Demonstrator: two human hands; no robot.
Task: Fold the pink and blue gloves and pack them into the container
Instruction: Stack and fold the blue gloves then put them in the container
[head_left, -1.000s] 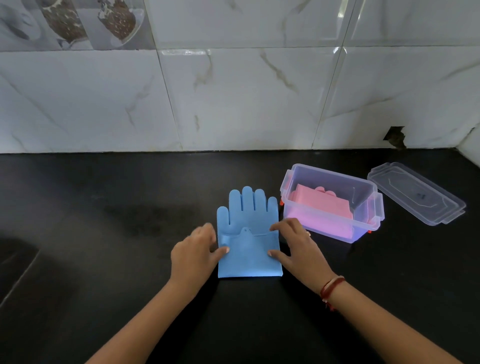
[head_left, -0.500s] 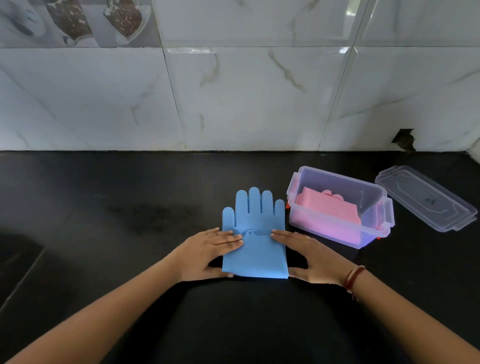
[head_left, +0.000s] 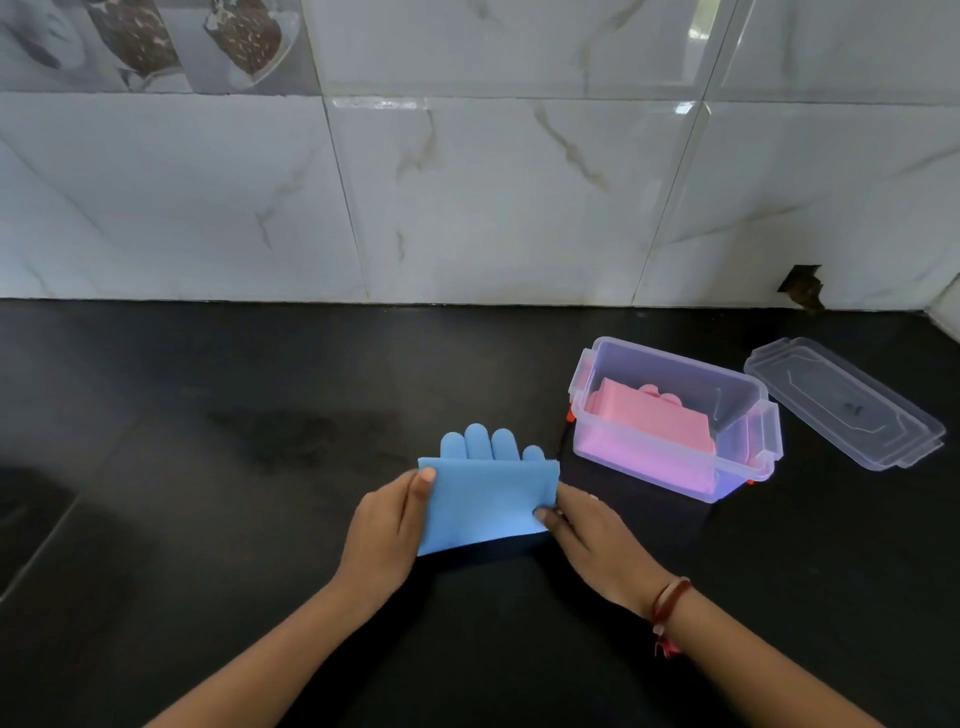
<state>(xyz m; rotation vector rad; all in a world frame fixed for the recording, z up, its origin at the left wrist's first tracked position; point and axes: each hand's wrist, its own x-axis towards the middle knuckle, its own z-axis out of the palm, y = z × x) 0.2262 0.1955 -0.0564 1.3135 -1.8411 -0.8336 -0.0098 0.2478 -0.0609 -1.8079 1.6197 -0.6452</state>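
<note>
Both hands (head_left: 488, 525) gripping folded blue glove (head_left: 488, 493)

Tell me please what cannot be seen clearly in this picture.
Head view:
- Most of the blue glove's fingers: covered by its own folded-up cuff flap.
- How the pink glove is folded: blurred by the container wall.
- Fingers of the left hand and right hand: partly under the flap.
- Both elbows: cut by the bottom edge.
</note>
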